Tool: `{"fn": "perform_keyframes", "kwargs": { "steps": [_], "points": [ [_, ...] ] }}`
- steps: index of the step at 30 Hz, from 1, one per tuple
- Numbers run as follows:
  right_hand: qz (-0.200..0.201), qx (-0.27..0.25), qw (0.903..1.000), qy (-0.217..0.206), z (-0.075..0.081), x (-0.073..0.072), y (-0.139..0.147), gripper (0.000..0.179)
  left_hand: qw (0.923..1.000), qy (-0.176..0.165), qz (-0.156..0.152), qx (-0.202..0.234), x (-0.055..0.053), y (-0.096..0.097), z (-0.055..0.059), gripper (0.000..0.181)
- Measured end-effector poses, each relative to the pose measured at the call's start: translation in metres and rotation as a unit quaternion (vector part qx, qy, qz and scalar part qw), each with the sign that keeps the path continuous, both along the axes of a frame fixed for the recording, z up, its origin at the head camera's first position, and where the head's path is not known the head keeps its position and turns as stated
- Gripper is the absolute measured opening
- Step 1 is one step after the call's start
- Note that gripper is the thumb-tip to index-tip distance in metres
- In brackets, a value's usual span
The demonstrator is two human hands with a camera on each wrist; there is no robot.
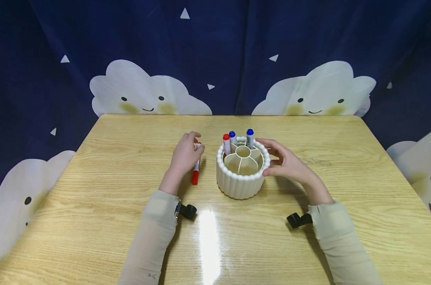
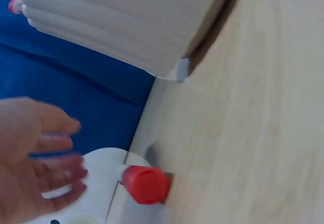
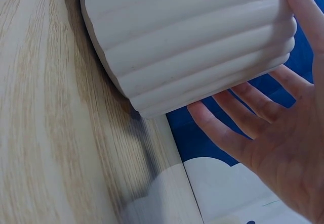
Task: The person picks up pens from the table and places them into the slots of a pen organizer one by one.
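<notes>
A white ribbed pen holder [image 1: 239, 184] with divided compartments stands upright on the table, with two blue-capped markers [image 1: 250, 138] and a red-capped marker [image 1: 226, 144] in its far compartments. My right hand [image 1: 287, 162] holds it at the right side, thumb near the front and fingers round towards the back. Another red marker [image 1: 195, 174] lies on the table left of the holder. Over it hovers my left hand [image 1: 187, 154], fingers loosely bent and parted. In the left wrist view, a gap shows between those fingers and the marker's red cap [image 2: 147, 184].
The wooden table [image 1: 105, 190] meets a dark blue curtain [image 1: 229, 51] with white clouds at its far edge. Each wrist wears a small black camera [image 1: 188, 211]. Light reflects off the table front [image 1: 209, 245].
</notes>
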State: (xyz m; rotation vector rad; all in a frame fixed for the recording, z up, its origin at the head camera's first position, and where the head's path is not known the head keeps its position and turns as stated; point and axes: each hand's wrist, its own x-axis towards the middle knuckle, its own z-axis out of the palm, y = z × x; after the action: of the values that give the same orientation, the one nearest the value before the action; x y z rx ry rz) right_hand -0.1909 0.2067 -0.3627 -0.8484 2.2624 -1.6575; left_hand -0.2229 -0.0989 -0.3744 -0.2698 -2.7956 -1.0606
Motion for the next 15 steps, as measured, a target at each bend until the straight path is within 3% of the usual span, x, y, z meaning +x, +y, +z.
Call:
{"fn": "perform_keyframes", "kwargs": {
  "steps": [6,12,15],
  "points": [
    [0.001,-0.006,1.0000,0.005,0.000,0.000,0.000,0.082,0.9956,-0.061,0.040,-0.058,-0.002,-0.002,-0.008,0.046],
    [0.003,-0.006,1.0000,0.003,-0.002,-0.002,0.000,0.082,0.9917,-0.104,0.036,-0.066,-0.003,-0.002,-0.014,0.060],
    [0.003,-0.006,1.0000,0.003,-0.003,-0.003,0.000,0.082,0.9923,-0.101,0.029,-0.064,-0.003,-0.002,-0.016,0.063]
  ]
}}
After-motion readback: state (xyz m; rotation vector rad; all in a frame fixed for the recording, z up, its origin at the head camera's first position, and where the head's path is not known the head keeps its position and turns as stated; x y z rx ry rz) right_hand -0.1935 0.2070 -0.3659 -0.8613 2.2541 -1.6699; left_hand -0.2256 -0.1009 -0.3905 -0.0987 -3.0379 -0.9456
